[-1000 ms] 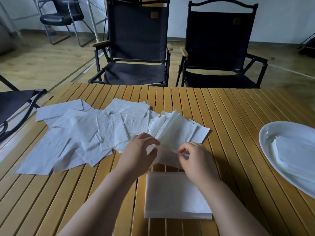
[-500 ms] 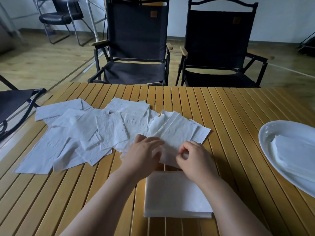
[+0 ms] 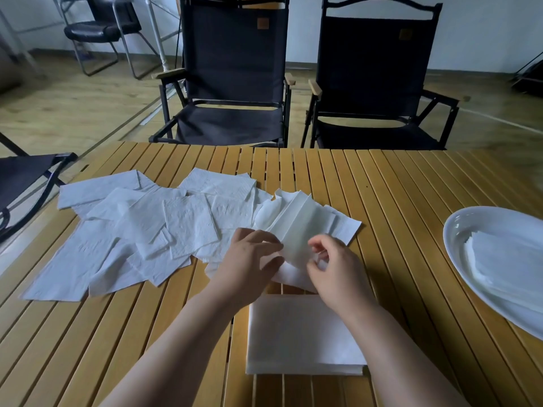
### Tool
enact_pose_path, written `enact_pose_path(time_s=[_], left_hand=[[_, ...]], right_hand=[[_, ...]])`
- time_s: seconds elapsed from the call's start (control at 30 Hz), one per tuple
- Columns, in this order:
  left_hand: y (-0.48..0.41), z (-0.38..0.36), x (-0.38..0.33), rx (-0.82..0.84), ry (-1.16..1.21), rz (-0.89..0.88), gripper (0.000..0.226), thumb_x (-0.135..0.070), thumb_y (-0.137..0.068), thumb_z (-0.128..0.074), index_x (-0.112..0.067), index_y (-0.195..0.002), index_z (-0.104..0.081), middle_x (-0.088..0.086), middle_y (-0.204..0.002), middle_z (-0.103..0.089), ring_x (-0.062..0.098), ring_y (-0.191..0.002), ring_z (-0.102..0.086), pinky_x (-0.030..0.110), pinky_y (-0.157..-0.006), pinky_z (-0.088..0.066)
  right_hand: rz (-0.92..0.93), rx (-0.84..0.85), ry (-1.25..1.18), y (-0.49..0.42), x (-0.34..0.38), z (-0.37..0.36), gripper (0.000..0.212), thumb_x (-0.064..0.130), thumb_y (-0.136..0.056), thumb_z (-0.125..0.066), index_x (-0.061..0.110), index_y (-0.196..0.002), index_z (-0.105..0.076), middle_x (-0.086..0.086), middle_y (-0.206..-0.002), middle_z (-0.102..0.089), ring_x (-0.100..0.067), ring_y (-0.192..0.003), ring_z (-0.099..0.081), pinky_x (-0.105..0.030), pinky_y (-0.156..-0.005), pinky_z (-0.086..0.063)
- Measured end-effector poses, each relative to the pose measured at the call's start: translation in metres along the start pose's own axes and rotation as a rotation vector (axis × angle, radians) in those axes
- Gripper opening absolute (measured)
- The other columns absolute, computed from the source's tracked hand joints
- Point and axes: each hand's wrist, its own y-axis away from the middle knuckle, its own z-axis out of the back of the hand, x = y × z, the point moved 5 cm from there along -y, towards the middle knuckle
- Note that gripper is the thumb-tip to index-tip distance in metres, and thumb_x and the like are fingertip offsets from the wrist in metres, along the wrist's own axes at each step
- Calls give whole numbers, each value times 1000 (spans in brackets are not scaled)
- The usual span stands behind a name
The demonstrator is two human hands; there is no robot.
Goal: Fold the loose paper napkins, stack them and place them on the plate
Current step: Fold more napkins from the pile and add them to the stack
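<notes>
Your left hand (image 3: pixel 249 261) and right hand (image 3: pixel 335 267) sit close together. Each pinches the near part of one paper napkin (image 3: pixel 296 227) with thumb and curled fingers. The napkin is raised off the slatted table (image 3: pixel 396 201), its far end reaching toward twelve o'clock.

Hold it lightly, because tissue this thin likely tears under a hard pull. Match the corners before you commit to a crease, then flatten the fold with straight fingers. The gaps between the slats could dent the paper if you press with a fingertip.

The far end lies among neighbouring sheets, so lift it clear or you may drag them along.

The folded stack (image 3: pixel 302 333) lies at six o'clock, just under your wrists. Set each finished napkin on it with the edges flush so it carries as one block.

The loose napkins (image 3: pixel 141 230) overlap from nine to eleven o'clock, and many are left to do. The plate (image 3: pixel 464 227) waits at three o'clock, well apart, with layered napkins (image 3: pixel 511 265) already on it.
</notes>
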Motion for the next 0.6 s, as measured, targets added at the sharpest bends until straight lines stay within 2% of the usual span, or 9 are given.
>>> enact_pose_path(time_s=[0.1,0.17,0.2,0.27,0.33,0.43,0.5,0.6], left_hand=[[-1,16,-5,-154,146,-10,13,-33,-85,-73,-25,-93,-79,-22,-96,-65,-3,-94,-49,7,-74,-39],[-1,22,-7,-170,229,25,2,-25,-84,-76,-26,-84,-74,-27,-87,-62,-6,-86,-56,5,-70,-44],[0,21,-7,-153,254,60,9,-20,-85,-76,-27,-84,-70,-26,-87,-62,-8,-85,-58,3,-71,-45],[1,18,-6,-116,278,81,16,-11,-88,-72,-25,-87,-65,-19,-89,-65,-6,-88,-62,1,-75,-46],[2,17,-6,-101,267,43,18,-5,-90,-68,-22,-90,-64,-14,-93,-65,-2,-93,-62,3,-80,-47],[3,20,-9,-84,230,-62,18,-1,-93,-63,-20,-92,-65,-12,-97,-62,-1,-98,-59,4,-83,-46],[2,25,-11,-72,205,-127,16,-2,-94,-61,-16,-94,-67,-10,-100,-61,0,-97,-58,9,-84,-50],[4,30,-14,-28,199,-209,18,-1,-95,-59,-15,-94,-70,-8,-103,-59,6,-97,-58,24,-80,-55]], right_hand=[[3,-32,-52,-1,1,4,52,14,-92,-64,27,-140,-48,7,-128,-57,-9,-107,-55,-2,-68,-32],[29,-35,-80,-1,3,5,62,12,-93,-62,31,-147,-39,8,-138,-50,-12,-119,-52,-1,-75,-33],[42,-29,-90,-1,4,4,65,10,-93,-61,32,-149,-37,8,-142,-48,-13,-124,-49,-4,-80,-37],[69,-6,-107,0,6,3,68,6,-92,-61,32,-150,-36,8,-147,-44,-14,-132,-45,-20,-93,-44],[91,3,-121,1,8,3,69,3,-91,-61,29,-150,-37,7,-150,-42,-16,-138,-40,-30,-102,-44],[131,-56,-125,0,9,7,72,0,-90,-62,26,-152,-36,5,-155,-37,-17,-143,-31,-36,-109,-40],[167,-99,-92,-1,9,11,71,-1,-91,-61,26,-152,-36,3,-158,-33,-18,-144,-27,-40,-111,-40],[222,-48,-66,-3,10,11,65,1,-92,-61,28,-149,-43,6,-159,-29,-15,-146,-22,-29,-106,-39]])
